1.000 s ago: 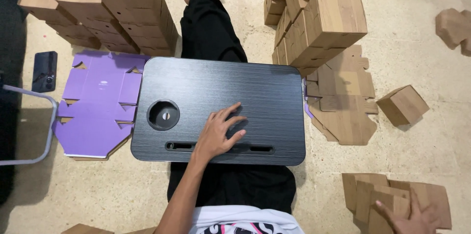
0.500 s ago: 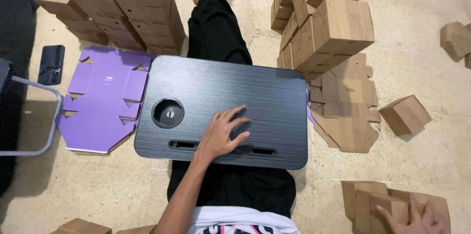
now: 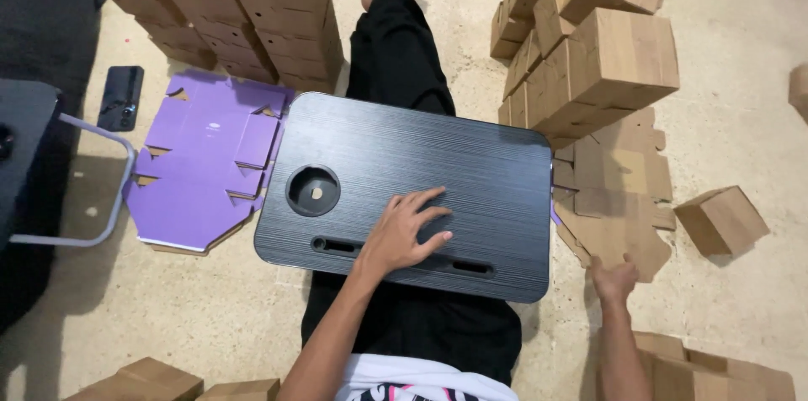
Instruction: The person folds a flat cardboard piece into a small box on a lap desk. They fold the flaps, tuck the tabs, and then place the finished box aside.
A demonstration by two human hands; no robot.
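I am resting my open left hand on the black lap desk at centre frame, while my empty right hand is touching flat cardboard at lower right; folded boxes are stacked above, flat sheets still unfolded.

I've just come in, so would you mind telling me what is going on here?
A person sits on the floor with a black lap desk across their legs. Their left hand rests flat on the desk top, fingers spread. Their right hand reaches to a flat, unfolded brown cardboard blank beside the desk. Stacks of folded brown boxes stand on both sides, and flat purple blanks lie on the floor to the left.
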